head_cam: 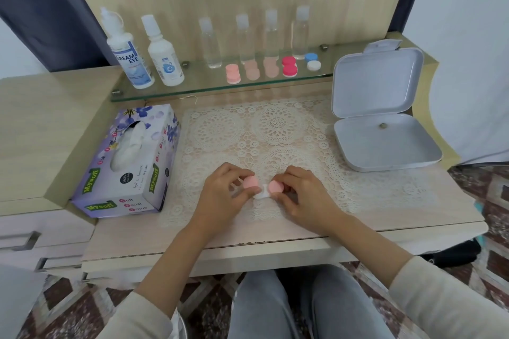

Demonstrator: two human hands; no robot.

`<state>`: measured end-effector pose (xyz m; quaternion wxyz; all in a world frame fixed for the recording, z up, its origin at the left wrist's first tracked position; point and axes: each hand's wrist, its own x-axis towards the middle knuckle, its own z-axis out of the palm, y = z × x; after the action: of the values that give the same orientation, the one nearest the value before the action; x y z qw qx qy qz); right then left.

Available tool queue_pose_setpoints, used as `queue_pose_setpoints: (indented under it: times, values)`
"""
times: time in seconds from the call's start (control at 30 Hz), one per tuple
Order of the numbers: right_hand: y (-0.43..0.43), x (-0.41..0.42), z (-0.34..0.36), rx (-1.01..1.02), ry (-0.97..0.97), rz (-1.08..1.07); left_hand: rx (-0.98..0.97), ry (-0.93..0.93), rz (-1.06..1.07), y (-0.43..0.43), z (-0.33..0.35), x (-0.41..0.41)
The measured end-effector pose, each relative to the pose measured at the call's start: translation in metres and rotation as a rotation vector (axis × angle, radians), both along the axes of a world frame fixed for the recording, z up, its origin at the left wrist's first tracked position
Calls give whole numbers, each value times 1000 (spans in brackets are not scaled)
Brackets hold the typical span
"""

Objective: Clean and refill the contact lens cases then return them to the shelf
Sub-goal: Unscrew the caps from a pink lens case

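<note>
Head view, one item: contact lens case (262,193) on the lace mat (275,124), near centre, between the hands. Grip: the left hand (225,192) pinches the left pink cap (250,182); the right hand (303,195) pinches the right pink cap (275,186). Risk, as I judge it: twisting both caps together could tip the light base and spill any solution. Appearance: white base, two round pink caps; whether loosened, I cannot tell.

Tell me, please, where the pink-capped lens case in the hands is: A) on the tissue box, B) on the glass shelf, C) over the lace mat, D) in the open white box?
C: the left hand and the right hand pinch the lens case by its caps over the lace mat.
</note>
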<state>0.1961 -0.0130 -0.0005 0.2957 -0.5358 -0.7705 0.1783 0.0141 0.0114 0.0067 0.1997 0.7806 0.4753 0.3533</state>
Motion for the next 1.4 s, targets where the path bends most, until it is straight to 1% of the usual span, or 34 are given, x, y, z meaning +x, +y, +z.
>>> queue_pose_setpoints:
  times: [0.17,0.33,0.5,0.63,0.8,0.97,1.03,1.1,1.27,1.4]
  values:
    - [0,0,0,-1,-9,2,-25,18,40,-4,-2,-18]
    - [-1,-1,2,-12,-8,12,-136,11,58,-12,-5,-25]
    - [-1,-1,1,-8,-8,6,-157,37,58,-10,-6,-19]
    - [0,-1,1,-7,2,2,-84,136,72,-6,-11,-8]
    - [0,-2,0,1,29,-6,-13,99,47,-3,-15,-2]
    - [2,-2,3,-35,116,-79,74,99,58,-3,-22,-2]
    - [5,-3,10,-112,99,-100,88,103,56,-3,-23,-3]
    - [10,-3,16,-177,39,-93,90,109,55,-2,-23,-2]
    - [13,-5,17,-209,-22,-67,130,146,54,-2,-24,-1]
    - [12,-6,16,-186,-53,-42,175,188,77,-2,-26,-1]
